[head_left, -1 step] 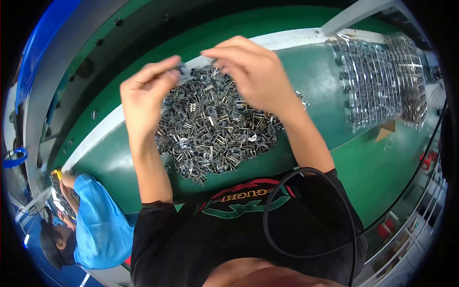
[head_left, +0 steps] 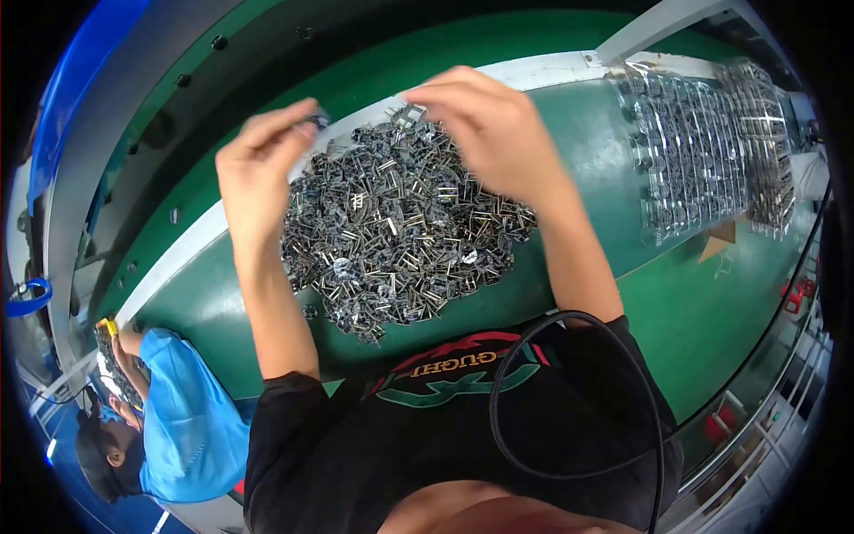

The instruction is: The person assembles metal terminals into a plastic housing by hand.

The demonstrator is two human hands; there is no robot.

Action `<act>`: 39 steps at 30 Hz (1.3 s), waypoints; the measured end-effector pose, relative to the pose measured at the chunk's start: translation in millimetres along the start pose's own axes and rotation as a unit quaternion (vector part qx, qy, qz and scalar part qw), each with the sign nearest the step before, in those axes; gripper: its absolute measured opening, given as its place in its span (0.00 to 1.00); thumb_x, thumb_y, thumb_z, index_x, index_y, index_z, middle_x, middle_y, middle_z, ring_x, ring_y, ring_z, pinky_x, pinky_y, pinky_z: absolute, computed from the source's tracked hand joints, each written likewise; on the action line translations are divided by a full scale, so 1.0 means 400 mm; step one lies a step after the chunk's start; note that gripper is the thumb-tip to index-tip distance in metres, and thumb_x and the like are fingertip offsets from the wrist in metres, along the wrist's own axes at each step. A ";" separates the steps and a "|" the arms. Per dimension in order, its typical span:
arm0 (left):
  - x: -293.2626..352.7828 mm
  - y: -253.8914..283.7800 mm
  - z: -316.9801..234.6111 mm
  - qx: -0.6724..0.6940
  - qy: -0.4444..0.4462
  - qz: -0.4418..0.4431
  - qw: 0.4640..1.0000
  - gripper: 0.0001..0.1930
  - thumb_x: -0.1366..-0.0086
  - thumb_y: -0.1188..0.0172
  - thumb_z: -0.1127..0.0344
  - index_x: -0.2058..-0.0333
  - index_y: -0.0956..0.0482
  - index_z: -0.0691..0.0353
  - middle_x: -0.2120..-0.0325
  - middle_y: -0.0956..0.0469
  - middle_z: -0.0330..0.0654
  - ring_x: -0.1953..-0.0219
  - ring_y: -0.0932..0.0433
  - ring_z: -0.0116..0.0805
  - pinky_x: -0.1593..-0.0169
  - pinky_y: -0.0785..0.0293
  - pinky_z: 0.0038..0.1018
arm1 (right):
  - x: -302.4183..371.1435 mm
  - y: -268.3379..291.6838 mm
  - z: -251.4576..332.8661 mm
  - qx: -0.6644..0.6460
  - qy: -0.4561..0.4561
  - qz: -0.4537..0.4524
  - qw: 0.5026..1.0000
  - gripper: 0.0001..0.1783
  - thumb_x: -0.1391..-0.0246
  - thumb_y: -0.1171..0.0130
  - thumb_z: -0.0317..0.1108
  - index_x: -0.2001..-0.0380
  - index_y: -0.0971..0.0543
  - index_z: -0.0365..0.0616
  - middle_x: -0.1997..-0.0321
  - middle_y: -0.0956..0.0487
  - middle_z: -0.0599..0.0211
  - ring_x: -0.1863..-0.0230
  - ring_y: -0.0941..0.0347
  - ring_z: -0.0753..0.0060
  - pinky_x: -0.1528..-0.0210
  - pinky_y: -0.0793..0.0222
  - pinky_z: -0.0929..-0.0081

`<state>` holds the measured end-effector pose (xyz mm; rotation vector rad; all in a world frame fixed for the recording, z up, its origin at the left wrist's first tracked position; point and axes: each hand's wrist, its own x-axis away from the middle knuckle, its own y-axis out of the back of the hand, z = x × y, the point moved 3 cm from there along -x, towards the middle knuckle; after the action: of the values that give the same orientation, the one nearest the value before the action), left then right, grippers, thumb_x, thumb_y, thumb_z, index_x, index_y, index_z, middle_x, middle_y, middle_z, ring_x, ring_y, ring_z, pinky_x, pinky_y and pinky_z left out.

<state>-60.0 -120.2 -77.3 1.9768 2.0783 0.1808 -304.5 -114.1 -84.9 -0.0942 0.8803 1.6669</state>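
Note:
A wide heap of small black plastic parts with shiny metal pins (head_left: 400, 231) lies on the green tabletop in front of me. Over its far left edge, my left hand (head_left: 258, 169) pinches a small dark part (head_left: 317, 117) between thumb and fingertips. My right hand (head_left: 494, 133) is above the far right side of the heap, its fingers closed around a small part with metal pins (head_left: 410, 114). Motion blurs both fingertips, so the finer shape of the held parts does not show.
Clear plastic trays filled with dark parts (head_left: 694, 151) stand at the right on the green table (head_left: 592, 151). A white rail (head_left: 543, 73) runs along the far edge. At the lower left, a person in blue (head_left: 187, 418) works. A black cable (head_left: 498, 400) loops before my chest.
My left hand has shifted slightly left with its dark part, and my right hand slightly right. The hands are a little farther apart, and a pinned part now shows at the right fingertips.

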 end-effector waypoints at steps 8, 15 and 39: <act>-0.289 0.261 0.360 -0.314 0.051 -0.141 0.938 0.13 0.43 0.34 0.57 0.61 0.13 0.54 0.69 0.15 0.41 0.67 0.18 0.32 0.59 0.25 0.25 | 0.175 0.245 -0.175 0.130 -0.297 0.112 0.939 0.14 0.47 0.44 0.25 0.57 0.19 0.39 0.67 0.20 0.61 0.64 0.21 0.63 0.59 0.27 0.70; -0.357 0.299 0.366 -0.439 0.075 -0.178 0.877 0.22 0.42 0.39 0.40 0.63 0.13 0.51 0.65 0.16 0.45 0.58 0.18 0.47 0.53 0.25 0.35 | 0.259 0.253 -0.156 0.013 -0.347 0.235 0.908 0.16 0.52 0.41 0.25 0.56 0.20 0.37 0.72 0.25 0.70 0.69 0.30 0.77 0.63 0.32 0.77; 0.011 0.189 0.041 -0.129 -0.094 -0.146 0.976 0.17 0.47 0.31 0.74 0.56 0.17 0.61 0.59 0.21 0.43 0.67 0.18 0.27 0.61 0.22 0.22 | 0.164 0.131 -0.043 -0.397 -0.230 -0.089 0.884 0.09 0.48 0.42 0.18 0.61 0.22 0.29 0.51 0.23 0.47 0.59 0.22 0.62 0.54 0.23 0.68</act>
<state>17.0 -112.7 -73.0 1.4635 2.0721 0.1845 -376.7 -72.7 -104.1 -0.3125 -0.2017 1.6772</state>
